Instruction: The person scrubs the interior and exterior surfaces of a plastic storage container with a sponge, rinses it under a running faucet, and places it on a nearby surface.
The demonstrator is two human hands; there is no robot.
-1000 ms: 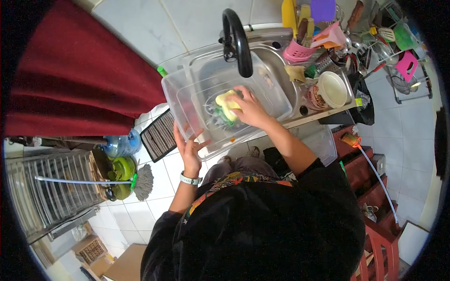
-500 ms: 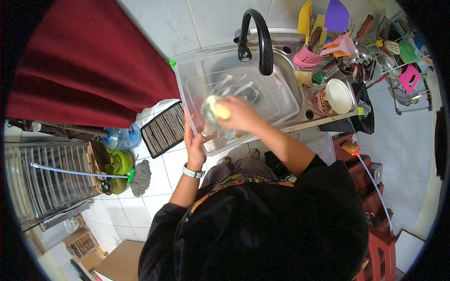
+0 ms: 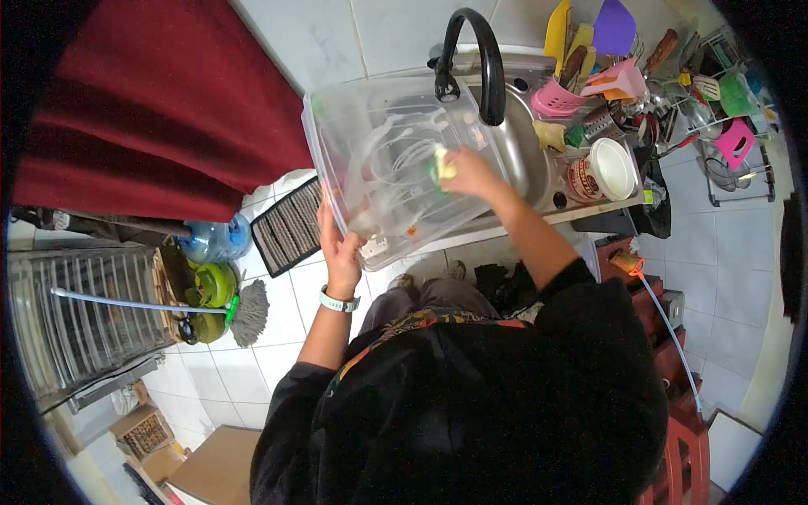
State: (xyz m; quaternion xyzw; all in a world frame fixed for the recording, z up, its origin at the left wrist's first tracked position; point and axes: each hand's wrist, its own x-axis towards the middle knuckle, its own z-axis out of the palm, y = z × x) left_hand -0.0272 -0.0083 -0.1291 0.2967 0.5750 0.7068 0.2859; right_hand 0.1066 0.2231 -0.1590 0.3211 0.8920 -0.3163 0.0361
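A large clear plastic container (image 3: 337,160) is tilted over the steel sink (image 3: 528,160), with whitish soapy streaks across its inner surface. My left hand (image 3: 340,252) is closed on its near left rim, the wrist wearing a light watch. Inside it, toward the right, my right hand (image 3: 473,175) presses a yellow and green sponge (image 3: 443,170) to the plastic. That hand is slightly blurred by motion. Above the container's far right part arches a black faucet (image 3: 491,80).
To the right stand a white tub (image 3: 613,168) and a pink basket (image 3: 557,99) of utensils. A dark red curtain (image 3: 168,101) hangs at the left. On the tiled floor are a striped mat (image 3: 288,227), a mop (image 3: 249,313) and a green gas cylinder (image 3: 215,286).
My right hand has swept the sponge from the container's left part to the right. The container has tilted and shifted a little left, and more soapy streaks show on it.
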